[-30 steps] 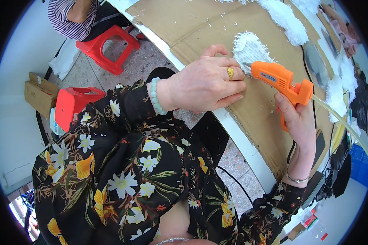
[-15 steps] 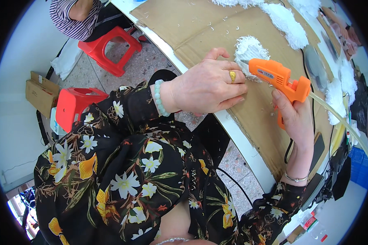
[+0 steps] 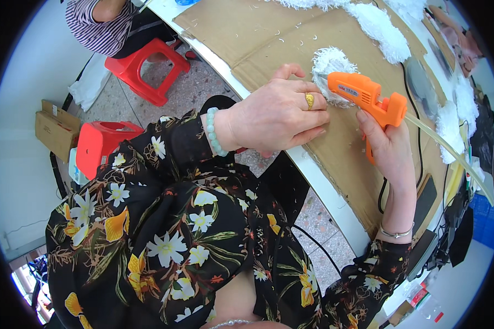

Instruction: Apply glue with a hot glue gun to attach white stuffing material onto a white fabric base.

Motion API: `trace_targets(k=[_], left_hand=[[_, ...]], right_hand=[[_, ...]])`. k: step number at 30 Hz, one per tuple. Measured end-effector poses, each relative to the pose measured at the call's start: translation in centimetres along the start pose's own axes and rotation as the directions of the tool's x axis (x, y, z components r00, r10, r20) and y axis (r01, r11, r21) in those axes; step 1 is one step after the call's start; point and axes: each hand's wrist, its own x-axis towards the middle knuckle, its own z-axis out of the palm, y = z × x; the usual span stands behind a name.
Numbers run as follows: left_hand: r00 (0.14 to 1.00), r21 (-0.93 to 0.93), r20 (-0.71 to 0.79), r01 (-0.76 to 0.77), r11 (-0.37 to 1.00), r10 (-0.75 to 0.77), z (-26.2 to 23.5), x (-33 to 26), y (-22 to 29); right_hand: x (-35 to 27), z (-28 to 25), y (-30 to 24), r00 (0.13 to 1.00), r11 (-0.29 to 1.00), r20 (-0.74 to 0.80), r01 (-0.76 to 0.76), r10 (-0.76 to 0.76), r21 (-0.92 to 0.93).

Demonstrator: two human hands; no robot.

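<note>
Right hand [image 3: 387,145]: wrapped tight round the orange glue gun [image 3: 368,96], tip at the fluffy white piece [image 3: 329,68].
Left hand [image 3: 277,115]: fingers bent, pressing the fluff onto the cardboard [image 3: 247,27] on the table [image 3: 318,181].
Do it well: I think small dabs work best, with fingertips kept off the hot tip.

Black floral sleeves [image 3: 164,219] — pale green bead bracelet [image 3: 213,131], gold ring [image 3: 309,101], thin silver bangle [image 3: 396,233].
</note>
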Motion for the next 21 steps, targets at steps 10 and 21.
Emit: trace_targets(k=[10, 21], left_hand=[[1.000, 0.004, 0.005, 0.004, 1.000, -0.004, -0.1, 0.2, 0.1], [0.993, -0.007, 0.110, 0.044, 0.999, -0.043, -0.5, -0.1, 0.4]], right_hand=[[0.2, 0.2, 0.1, 0.996, 0.997, -0.061, 0.056, -0.059, -0.051], [-1.1, -1.2, -0.8, 0.999, 0.999, 0.006, -0.043, 0.043, 0.007]])
